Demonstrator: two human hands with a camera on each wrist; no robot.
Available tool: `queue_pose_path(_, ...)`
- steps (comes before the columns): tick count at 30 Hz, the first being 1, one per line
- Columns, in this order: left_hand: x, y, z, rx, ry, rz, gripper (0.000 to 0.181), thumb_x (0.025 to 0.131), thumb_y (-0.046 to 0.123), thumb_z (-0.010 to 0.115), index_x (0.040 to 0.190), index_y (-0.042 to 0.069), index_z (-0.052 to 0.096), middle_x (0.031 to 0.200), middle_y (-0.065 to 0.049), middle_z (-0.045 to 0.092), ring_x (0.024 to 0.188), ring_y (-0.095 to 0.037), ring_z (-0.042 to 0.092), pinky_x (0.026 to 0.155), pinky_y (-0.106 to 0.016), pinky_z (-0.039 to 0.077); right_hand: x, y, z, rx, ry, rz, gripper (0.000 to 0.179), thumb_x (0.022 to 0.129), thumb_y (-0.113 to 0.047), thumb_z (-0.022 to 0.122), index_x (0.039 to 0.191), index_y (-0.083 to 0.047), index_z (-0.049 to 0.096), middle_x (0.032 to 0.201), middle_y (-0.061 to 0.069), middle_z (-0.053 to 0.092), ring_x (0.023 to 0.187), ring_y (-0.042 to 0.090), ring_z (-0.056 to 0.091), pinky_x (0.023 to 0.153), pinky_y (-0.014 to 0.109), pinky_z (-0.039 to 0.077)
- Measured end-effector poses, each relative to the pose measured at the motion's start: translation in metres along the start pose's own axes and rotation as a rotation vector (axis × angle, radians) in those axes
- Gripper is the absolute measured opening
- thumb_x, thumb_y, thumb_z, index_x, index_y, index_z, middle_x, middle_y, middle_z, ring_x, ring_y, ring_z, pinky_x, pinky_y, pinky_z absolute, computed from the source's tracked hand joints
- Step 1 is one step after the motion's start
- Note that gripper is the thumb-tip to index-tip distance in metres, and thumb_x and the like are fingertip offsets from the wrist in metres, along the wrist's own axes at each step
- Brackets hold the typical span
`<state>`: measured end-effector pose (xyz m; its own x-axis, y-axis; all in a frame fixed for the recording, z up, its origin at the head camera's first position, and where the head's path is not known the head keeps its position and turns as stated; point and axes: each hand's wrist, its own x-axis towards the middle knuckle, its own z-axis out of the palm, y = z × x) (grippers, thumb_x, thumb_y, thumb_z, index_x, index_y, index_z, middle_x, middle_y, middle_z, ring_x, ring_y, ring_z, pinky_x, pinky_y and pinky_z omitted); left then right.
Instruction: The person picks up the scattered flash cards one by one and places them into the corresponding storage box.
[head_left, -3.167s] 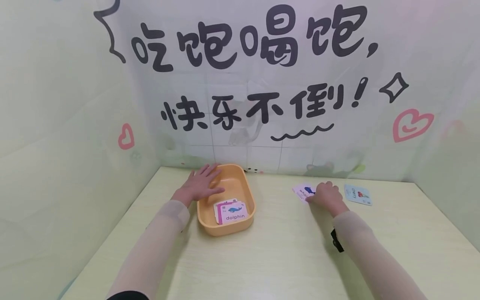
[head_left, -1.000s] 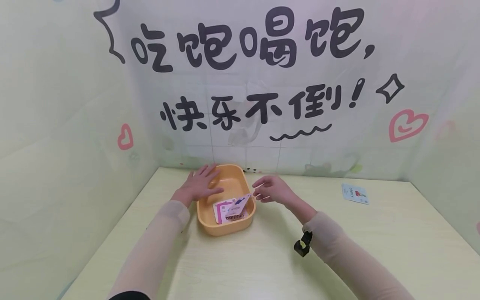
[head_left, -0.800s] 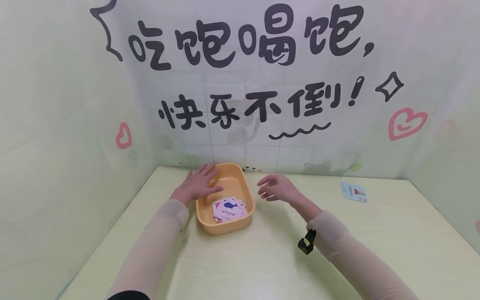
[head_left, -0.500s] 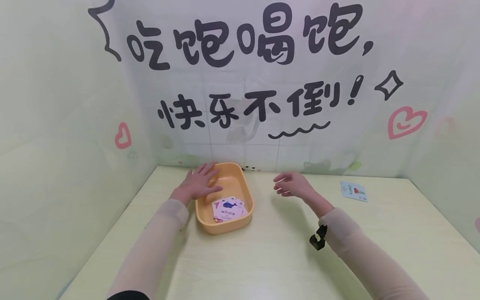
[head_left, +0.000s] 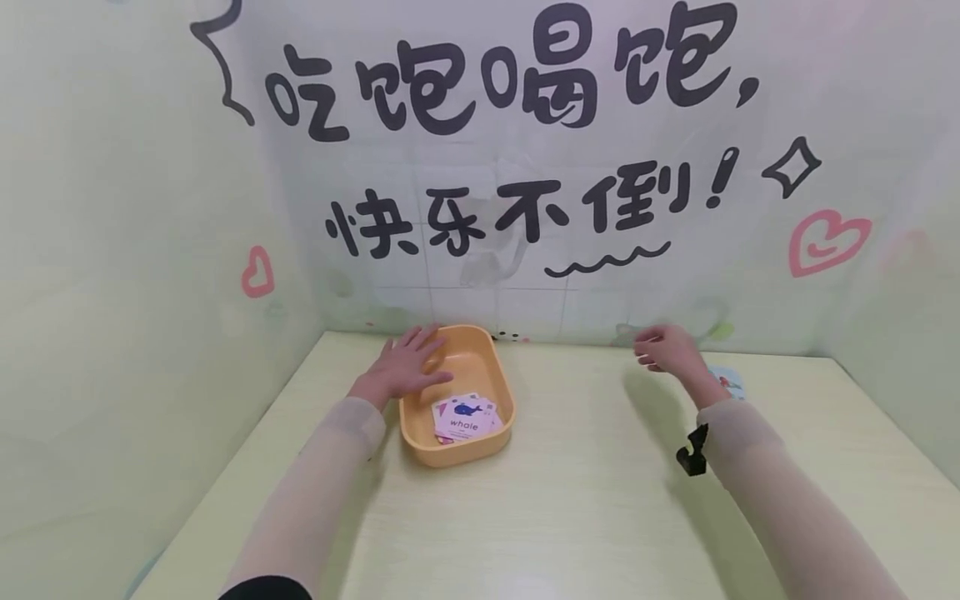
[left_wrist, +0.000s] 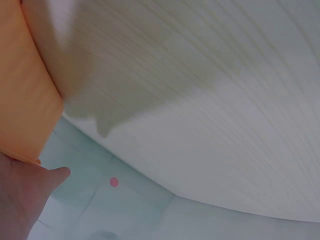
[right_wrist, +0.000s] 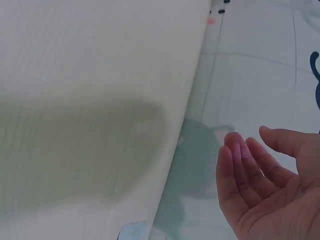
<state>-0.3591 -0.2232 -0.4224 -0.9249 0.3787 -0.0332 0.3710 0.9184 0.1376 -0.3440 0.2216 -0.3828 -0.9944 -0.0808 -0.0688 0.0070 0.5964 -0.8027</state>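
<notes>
Fingers spread, my left hand (head_left: 401, 367) rests on the left rim of an orange plastic box (head_left: 457, 457). In the left wrist view the hand (left_wrist: 20, 195) shows at the rim, beside the box's outer wall (left_wrist: 30, 90). Inside the box, a whale flash card (head_left: 463, 423) lies face up on several other cards. My right hand (head_left: 671, 352) is raised above the table at the right, fingers loosely bent and palm bare in the right wrist view (right_wrist: 265, 185). Partly hidden behind that wrist lies a light blue cherry card (head_left: 731, 383); its corner (right_wrist: 132, 231) shows in the right wrist view.
The pale wooden table (head_left: 570, 500) ends at a back wall covering (head_left: 525, 308) printed with large dark characters. Side walls (head_left: 150, 375) close in the left and the right. A black strap (head_left: 693, 450) hangs at the right sleeve.
The whale card went from the table at the right into the box, released by my right hand. That hand then moved back right toward the cherry card. The left hand stayed on the rim.
</notes>
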Motion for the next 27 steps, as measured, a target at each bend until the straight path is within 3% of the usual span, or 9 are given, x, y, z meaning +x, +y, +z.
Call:
queue_pose_path(4, 0.001, 0.003, -0.001, 0.002, -0.005, -0.002, 0.083, 0.095, 0.065, 0.046, 0.160, 0.019, 0.022, 0.170, -0.006, 0.005, 0.156, -0.039, 0.006, 0.118, -0.072, 0.011, -0.005, 0.014, -0.028, -0.143, 0.069, 0.059, 0.044, 0.101, -0.018, 0.053, 0.131, 0.014, 0.052, 0.125, 0.035, 0.061, 0.090, 0.031, 0.072, 0.083, 0.037, 0.061)
queue_pose_path(7, 0.001, 0.006, -0.002, 0.000, -0.002, 0.009, 0.082, 0.096, 0.064, 0.046, 0.160, 0.018, 0.023, 0.170, -0.007, 0.006, 0.155, -0.040, 0.008, 0.118, -0.072, 0.012, -0.014, 0.024, -0.045, -0.307, 0.105, 0.100, 0.049, 0.102, -0.027, 0.050, 0.129, 0.014, 0.053, 0.126, 0.036, 0.059, 0.108, 0.046, 0.063, 0.081, 0.046, 0.057)
queue_pose_path(10, 0.001, 0.009, -0.003, 0.001, -0.008, 0.014, 0.082, 0.096, 0.063, 0.046, 0.160, 0.018, 0.022, 0.170, -0.007, 0.006, 0.155, -0.040, 0.008, 0.118, -0.072, 0.012, -0.022, 0.036, -0.056, -0.460, 0.096, 0.164, 0.052, 0.102, -0.038, 0.047, 0.093, 0.012, 0.057, 0.087, 0.028, 0.063, 0.075, 0.037, 0.062, 0.058, 0.036, 0.048)
queue_pose_path(13, 0.001, 0.010, -0.004, 0.010, -0.013, 0.014, 0.081, 0.096, 0.063, 0.046, 0.160, 0.018, 0.022, 0.170, -0.007, 0.006, 0.155, -0.040, 0.008, 0.118, -0.072, 0.012, -0.030, 0.048, -0.060, -0.560, 0.065, 0.227, 0.056, 0.101, -0.044, 0.046, 0.075, 0.005, 0.054, 0.079, 0.027, 0.055, 0.066, 0.031, 0.052, 0.055, 0.034, 0.041)
queue_pose_path(14, 0.002, 0.011, -0.004, 0.011, -0.013, 0.015, 0.081, 0.097, 0.062, 0.046, 0.160, 0.018, 0.023, 0.170, -0.007, 0.006, 0.155, -0.040, 0.009, 0.118, -0.072, 0.013, -0.032, 0.053, -0.060, -0.580, 0.052, 0.253, 0.058, 0.100, -0.045, 0.046, 0.075, 0.007, 0.053, 0.080, 0.029, 0.053, 0.068, 0.034, 0.050, 0.056, 0.037, 0.042)
queue_pose_path(17, 0.002, 0.012, -0.005, 0.014, -0.009, 0.018, 0.080, 0.097, 0.062, 0.046, 0.160, 0.018, 0.023, 0.170, -0.007, 0.007, 0.155, -0.040, 0.009, 0.118, -0.072, 0.014, -0.041, 0.064, -0.061, -0.614, 0.022, 0.300, 0.060, 0.098, -0.043, 0.050, 0.105, 0.016, 0.059, 0.109, 0.046, 0.049, 0.090, 0.053, 0.049, 0.072, 0.052, 0.046)
queue_pose_path(19, 0.002, 0.013, -0.005, 0.013, -0.009, 0.019, 0.079, 0.097, 0.061, 0.046, 0.160, 0.018, 0.023, 0.170, -0.007, 0.007, 0.155, -0.040, 0.009, 0.118, -0.072, 0.014, -0.044, 0.072, -0.060, -0.614, 0.011, 0.326, 0.061, 0.096, -0.040, 0.053, 0.120, 0.017, 0.053, 0.114, 0.046, 0.050, 0.097, 0.056, 0.047, 0.076, 0.056, 0.045)
queue_pose_path(23, 0.002, 0.013, -0.006, 0.022, -0.018, 0.014, 0.080, 0.097, 0.062, 0.046, 0.160, 0.019, 0.022, 0.170, -0.006, 0.005, 0.156, -0.039, 0.007, 0.119, -0.071, 0.013, -0.046, 0.079, -0.058, -0.623, 0.022, 0.330, 0.055, 0.092, -0.031, 0.060, 0.118, 0.016, 0.052, 0.105, 0.039, 0.058, 0.085, 0.041, 0.052, 0.071, 0.050, 0.045)
queue_pose_path(27, 0.001, 0.012, -0.008, 0.030, -0.023, 0.009, 0.080, 0.097, 0.062, 0.046, 0.160, 0.020, 0.021, 0.170, -0.005, 0.004, 0.156, -0.039, 0.007, 0.119, -0.071, 0.012, -0.047, 0.076, -0.056, -0.605, 0.024, 0.322, 0.063, 0.088, -0.026, 0.065, 0.121, 0.022, 0.042, 0.111, 0.045, 0.054, 0.092, 0.051, 0.053, 0.079, 0.057, 0.046)
